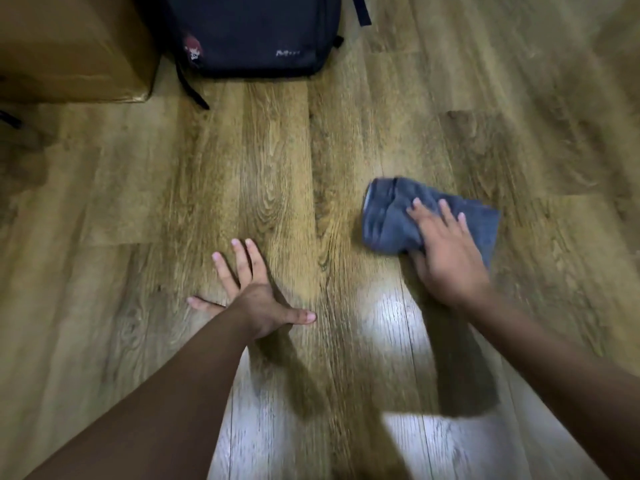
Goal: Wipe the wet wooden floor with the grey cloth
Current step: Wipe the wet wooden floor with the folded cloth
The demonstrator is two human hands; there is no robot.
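Two bare hands work over the wooden floor [277,161], and one cloth, one backpack and one box are the only other things in view.

The right hand [446,258] lies palm down on the grey cloth [388,220], its fingers straight and slightly spread across the top, with the thumb side tucked at the cloth's near edge; whether the thumb hooks under the fabric cannot be told. The cloth is folded into a rumpled oblong and lies flat on the boards to the right of centre, well apart from the other hand. A paler strip shows at its far left corner, perhaps a hem or tag, too blurred to read.

The left hand [252,299] is splayed wide on the bare boards, all five fingers straight and fanned out, the thumb pointing toward the cloth's side. It holds nothing.

Between and below the two forearms the floor shows bright, whitish patches of glare, one just near the right wrist and larger ones toward the bottom edge. The arms cast dark shadows across these patches.

At the top stands a dark backpack [252,32], with one strap trailing onto the floor at its left corner. It carries a small reddish badge with a skull-like mark at lower left and a short line of pale lettering at lower right, too small and soft to read. Just beside it, at the top left, sits a brown cardboard box [69,46].
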